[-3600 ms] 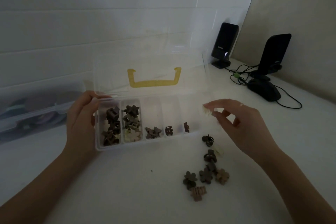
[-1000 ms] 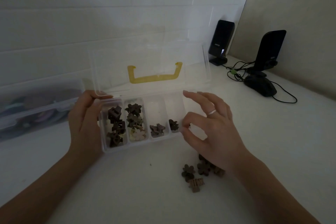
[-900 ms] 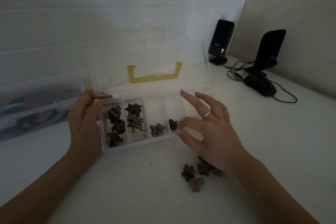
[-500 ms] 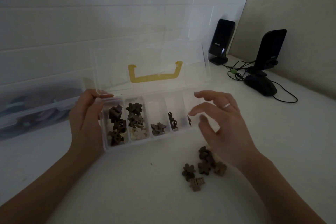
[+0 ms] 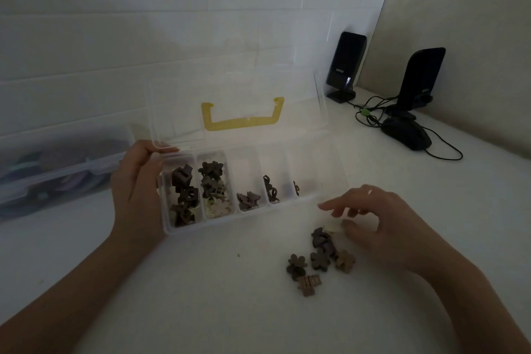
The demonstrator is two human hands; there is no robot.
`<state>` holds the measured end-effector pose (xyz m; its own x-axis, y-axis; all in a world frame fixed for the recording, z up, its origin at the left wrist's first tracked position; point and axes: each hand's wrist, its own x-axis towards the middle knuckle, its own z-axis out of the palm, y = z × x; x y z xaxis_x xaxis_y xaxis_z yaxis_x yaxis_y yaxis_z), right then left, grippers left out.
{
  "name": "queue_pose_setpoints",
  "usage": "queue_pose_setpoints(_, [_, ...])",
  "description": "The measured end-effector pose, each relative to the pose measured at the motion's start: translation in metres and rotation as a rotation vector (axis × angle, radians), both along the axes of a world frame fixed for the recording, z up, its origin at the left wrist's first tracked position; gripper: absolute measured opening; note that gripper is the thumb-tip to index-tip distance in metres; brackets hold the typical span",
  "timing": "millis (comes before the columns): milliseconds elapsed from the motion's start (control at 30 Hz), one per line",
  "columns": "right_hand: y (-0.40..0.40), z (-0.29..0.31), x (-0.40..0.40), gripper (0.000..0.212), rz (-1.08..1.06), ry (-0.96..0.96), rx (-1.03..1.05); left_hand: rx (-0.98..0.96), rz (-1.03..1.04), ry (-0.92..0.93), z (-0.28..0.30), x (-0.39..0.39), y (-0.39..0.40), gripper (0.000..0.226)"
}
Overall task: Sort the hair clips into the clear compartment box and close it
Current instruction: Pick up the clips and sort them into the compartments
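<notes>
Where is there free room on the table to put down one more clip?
Bare table lies in front of the compartment box, between the two forearms, left of the loose hair clips. More lies right of the right hand, before the mouse. It is crowded around the clips and by the left hand.

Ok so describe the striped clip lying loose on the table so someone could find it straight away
Start at the clear compartment box and look to the small pile of loose clips in front of its right end. The striped clip is nearest the camera: tan and ribbed like a little fence, while its neighbours are flower-shaped.
</notes>
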<state>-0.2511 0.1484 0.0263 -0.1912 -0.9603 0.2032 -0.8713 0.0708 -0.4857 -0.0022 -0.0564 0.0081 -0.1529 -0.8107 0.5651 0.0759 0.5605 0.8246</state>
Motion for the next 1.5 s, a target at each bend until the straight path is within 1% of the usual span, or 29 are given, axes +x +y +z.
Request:
queue_pose_setpoints(67, [-0.002,-0.001,0.002,0.029,0.027,-0.023,0.055,0.005,-0.001,-0.001,0.000,0.001,-0.001,0.023])
queue_pose_setpoints(133, [-0.005,-0.001,0.005,0.020,0.048,-0.032,0.068,0.000,0.006,-0.015,0.000,0.001,-0.002,0.022])
queue_pose_setpoints(167, [-0.006,-0.001,0.006,0.018,0.048,-0.041,0.066,0.002,0.007,-0.015,0.000,0.001,-0.001,0.022])
queue_pose_setpoints(267, [-0.006,0.000,0.008,0.019,0.022,-0.127,0.009,0.004,-0.002,-0.007,0.000,0.001,0.000,0.021])
queue_pose_setpoints(400, [-0.007,0.006,0.017,0.020,0.087,-0.287,-0.102,-0.023,0.000,-0.023,0.002,0.000,0.002,0.021])
queue_pose_setpoints(467, [-0.007,0.007,0.021,0.022,0.093,-0.320,-0.138,-0.028,0.004,-0.033,0.001,0.001,0.001,0.021])
queue_pose_setpoints(667, [-0.011,0.006,0.025,0.036,0.067,-0.251,-0.196,0.037,0.032,-0.033,-0.001,-0.001,0.000,0.022])
queue_pose_setpoints(833, [-0.011,0.004,0.023,0.021,0.059,-0.171,-0.222,0.058,0.031,-0.014,0.003,-0.003,0.003,0.021])
queue_pose_setpoints(967, [-0.011,0.003,0.022,0.024,0.054,-0.133,-0.215,0.052,0.042,-0.022,0.002,-0.003,0.003,0.020])
queue_pose_setpoints(1033, [-0.011,0.000,0.022,0.024,0.033,-0.045,-0.140,0.045,0.034,-0.032,0.001,-0.001,0.000,0.021])
queue_pose_setpoints(1100, [-0.013,-0.004,0.024,0.026,0.001,0.107,-0.041,0.048,0.024,-0.028,0.000,0.000,-0.001,0.022])
queue_pose_setpoints(1133, [-0.014,-0.005,0.025,0.029,-0.004,0.168,-0.023,0.051,0.025,-0.024,0.000,0.000,-0.001,0.021])
queue_pose_setpoints(1200, [-0.016,-0.005,0.029,0.034,0.020,0.216,-0.012,0.052,0.027,-0.023,0.000,-0.001,0.001,0.021])
queue_pose_setpoints(1267, [-0.019,-0.005,0.032,0.032,0.043,0.232,0.001,0.054,0.021,-0.023,0.000,-0.001,0.001,0.021])
queue_pose_setpoints(1333, [-0.022,-0.006,0.034,0.034,0.081,0.209,0.037,0.048,0.016,-0.014,0.000,-0.001,0.002,0.022])
queue_pose_setpoints(1400, [-0.024,-0.005,0.037,0.032,0.121,0.135,0.095,0.034,0.021,-0.015,0.001,-0.001,0.004,0.024])
queue_pose_setpoints(1500, [-0.026,-0.005,0.039,0.023,0.143,-0.001,0.149,0.022,0.030,-0.040,0.002,-0.001,0.004,0.023])
